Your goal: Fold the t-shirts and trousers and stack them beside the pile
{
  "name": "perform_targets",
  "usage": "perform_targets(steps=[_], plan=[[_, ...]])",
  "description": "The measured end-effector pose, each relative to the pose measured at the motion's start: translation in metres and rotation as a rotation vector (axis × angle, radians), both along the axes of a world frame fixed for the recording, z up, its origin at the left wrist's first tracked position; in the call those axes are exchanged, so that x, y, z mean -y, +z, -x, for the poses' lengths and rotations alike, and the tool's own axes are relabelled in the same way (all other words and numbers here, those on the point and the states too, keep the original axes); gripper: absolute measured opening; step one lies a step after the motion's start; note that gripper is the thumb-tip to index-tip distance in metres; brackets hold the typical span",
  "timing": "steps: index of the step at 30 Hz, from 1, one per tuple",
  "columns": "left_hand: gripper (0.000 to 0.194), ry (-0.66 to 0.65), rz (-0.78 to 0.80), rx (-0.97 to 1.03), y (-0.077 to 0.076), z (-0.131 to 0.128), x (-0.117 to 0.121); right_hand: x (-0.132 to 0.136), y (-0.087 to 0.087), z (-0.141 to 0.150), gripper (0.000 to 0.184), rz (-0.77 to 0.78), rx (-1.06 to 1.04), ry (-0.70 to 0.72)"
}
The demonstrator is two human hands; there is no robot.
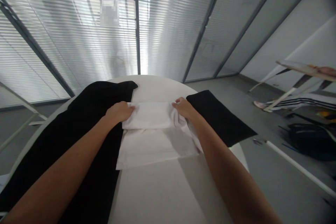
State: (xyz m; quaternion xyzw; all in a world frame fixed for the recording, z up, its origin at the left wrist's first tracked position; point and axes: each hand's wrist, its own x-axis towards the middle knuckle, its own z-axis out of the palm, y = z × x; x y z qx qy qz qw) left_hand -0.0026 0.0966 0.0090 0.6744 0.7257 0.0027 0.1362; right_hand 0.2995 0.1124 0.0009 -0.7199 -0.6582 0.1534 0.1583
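- The left grip (119, 111) lies on the left end of a doubled white cloth (149, 115), its fingers curved over the top layer. It is closed around no visible bunch of fabric, but I cannot tell whether it pinches or only presses.
- The right grip (184, 108) lies on the opposite end, with its fingers (178, 100) at the far edge and the cloth rumpled beneath it. Here too, I cannot tell whether it has firm hold.
- With one grip at each end, the top layer appears held level and kept from sliding over the layer beneath.
- The white cloth sits near the middle of a round white worktop (160, 189). Its upper layer is narrower and smoother, and its wider lower layer (154, 150) spreads toward the near side, creased at the right.
- A long black cloth (105, 92) runs along the left side, under the left forearm (70, 157) and partly under the white cloth.
- A black piece of fabric (217, 117) lies to the right, meeting the white cloth's right edge. Whether it joins the left black cloth underneath is hidden.
- Beyond the worktop, on the right, another person's striped trouser leg (301, 103) stands near a dark bag (312, 141) on the floor (275, 189).
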Motion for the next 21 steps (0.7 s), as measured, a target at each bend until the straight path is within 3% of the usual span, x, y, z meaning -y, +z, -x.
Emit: perform_targets(steps=[3, 7, 14, 18, 21], plan=[[0.049, -0.033, -0.039, -0.009, -0.003, -0.006, 0.005, -0.003, -0.001, 0.000, 0.029, -0.069, -0.051, -0.015], [0.053, 0.034, -0.117, -0.075, 0.001, -0.014, 0.016, 0.003, 0.003, -0.001, 0.030, -0.122, 0.117, -0.022], [0.055, 0.026, -0.054, -0.159, 0.003, -0.015, 0.025, 0.018, 0.006, 0.007, 0.031, -0.082, 0.367, -0.013], [0.052, 0.064, -0.063, -0.148, 0.004, -0.017, 0.024, 0.015, 0.015, 0.003, 0.027, -0.123, 0.306, -0.040], [0.054, 0.134, -0.104, -0.115, 0.004, -0.018, 0.021, 0.012, 0.021, -0.004, 0.025, 0.001, 0.161, 0.028]])
